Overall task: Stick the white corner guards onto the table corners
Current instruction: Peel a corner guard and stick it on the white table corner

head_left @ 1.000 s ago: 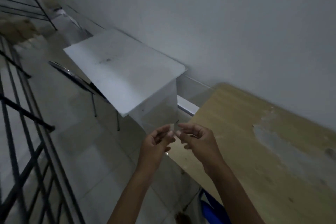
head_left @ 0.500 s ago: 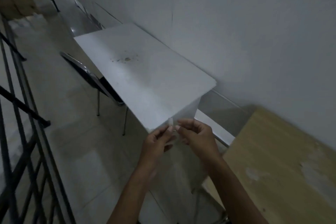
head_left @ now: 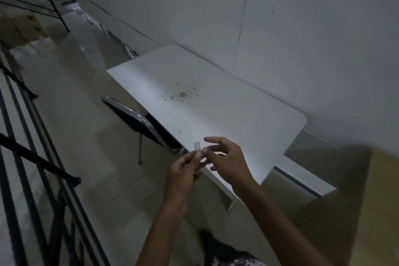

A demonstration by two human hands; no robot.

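A white table [head_left: 226,114] stands against the wall, with crumbs near its middle. I hold a small white corner guard [head_left: 197,146] above the table's near long edge. My left hand [head_left: 185,168] pinches the guard's lower end between thumb and fingertips. My right hand [head_left: 226,160] meets it from the right, thumb and one finger pinching at the guard, the other fingers spread over the tabletop. The table's near corner [head_left: 230,207] lies below my right forearm.
A dark folding chair [head_left: 138,121] is tucked under the table's left side. Black stair railings [head_left: 26,157] run down the left. A wooden table [head_left: 375,211] sits at the right, a low white shelf [head_left: 302,179] between the tables. My foot [head_left: 216,246] shows at the bottom.
My view has swung left from the wooden table to the white one, which now fills the middle. Both hands stayed together on the guard and now hover over the white table's near edge.
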